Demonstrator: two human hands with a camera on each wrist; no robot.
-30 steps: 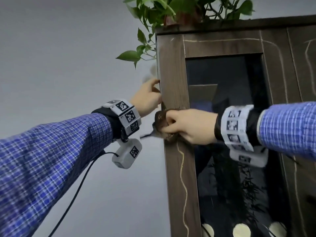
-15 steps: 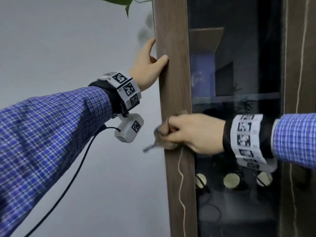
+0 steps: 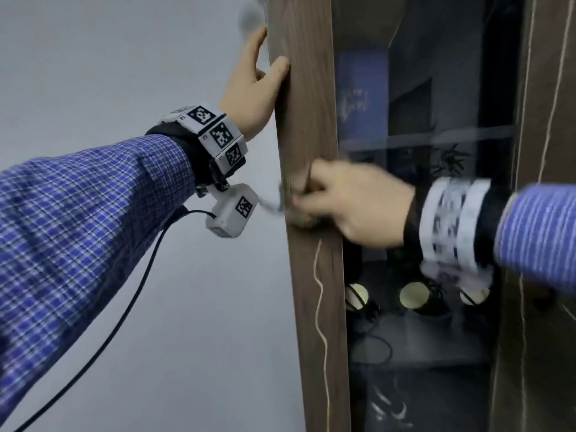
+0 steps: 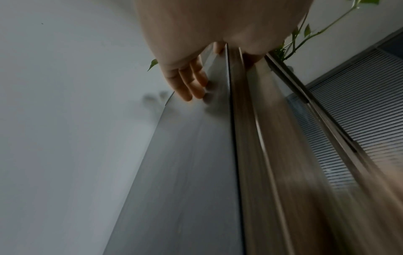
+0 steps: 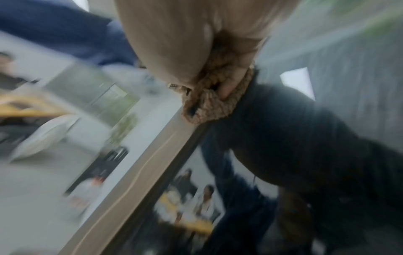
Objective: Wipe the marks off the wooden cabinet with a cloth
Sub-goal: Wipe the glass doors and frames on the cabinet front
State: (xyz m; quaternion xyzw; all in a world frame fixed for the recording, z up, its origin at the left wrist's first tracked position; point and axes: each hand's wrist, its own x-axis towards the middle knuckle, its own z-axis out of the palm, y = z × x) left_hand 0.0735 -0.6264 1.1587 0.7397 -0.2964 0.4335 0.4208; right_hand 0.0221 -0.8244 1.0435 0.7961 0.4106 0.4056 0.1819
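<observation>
A dark wooden cabinet [image 3: 307,120] with a glass door stands ahead. Its left door frame carries a wavy pale line [image 3: 321,307] running down from just under my right hand. My right hand [image 3: 339,201] grips a bunched brown cloth [image 3: 299,218] and presses it on that frame; the right wrist view shows the cloth [image 5: 213,105] wrapped in my fingers, blurred by motion. My left hand [image 3: 255,76] holds the cabinet's left edge higher up, thumb on the front, straight fingers [image 4: 191,84] flat on the side panel [image 4: 185,155].
More pale lines [image 3: 548,88] run down the frame right of the glass. Behind the glass [image 3: 436,182] are shelves with dark items and round pale objects [image 3: 411,294]. A grey wall [image 3: 109,57] lies left of the cabinet. Plant stems [image 4: 305,32] hang above.
My right hand has wiped downward along the left frame with the cloth, and the pale line now starts lower. The view has dropped; the plant and cabinet top have left the head view.
</observation>
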